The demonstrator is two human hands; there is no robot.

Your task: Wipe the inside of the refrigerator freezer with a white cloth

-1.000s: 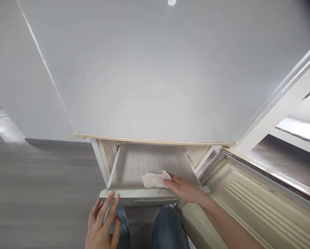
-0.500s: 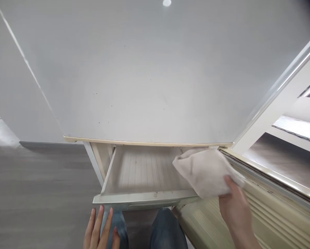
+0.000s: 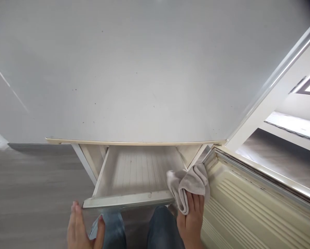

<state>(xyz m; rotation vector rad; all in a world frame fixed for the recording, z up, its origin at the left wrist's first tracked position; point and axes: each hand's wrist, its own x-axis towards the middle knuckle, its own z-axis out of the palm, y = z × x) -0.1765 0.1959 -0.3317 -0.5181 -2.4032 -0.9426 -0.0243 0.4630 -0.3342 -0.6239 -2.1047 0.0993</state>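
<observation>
A pale drawer [image 3: 134, 199] is pulled out from beneath a wide white top [image 3: 144, 86], with its ribbed floor showing. My right hand [image 3: 192, 219] grips a crumpled light-grey cloth [image 3: 195, 181] at the drawer's front right corner. Part of the cloth hangs over that corner, and its lower folds hide some of my fingers. By the front left corner is my left hand [image 3: 79, 226], thumb apart from the fingers and holding nothing. Whether its fingertips touch the drawer front I cannot tell.
To the right, a cream, ribbed door [image 3: 238, 200] with a grey seal stands swung open. My knees [image 3: 162, 228] are just below the drawer front. Grey wood-look floor [image 3: 35, 186] lies to the left. A white shelf-like ledge [image 3: 295, 126] shows at the far right.
My right hand has brought the cloth left and down, from over the door to the drawer's corner, where it is more bunched. My left hand has turned and shifted left. The view has shifted slightly.
</observation>
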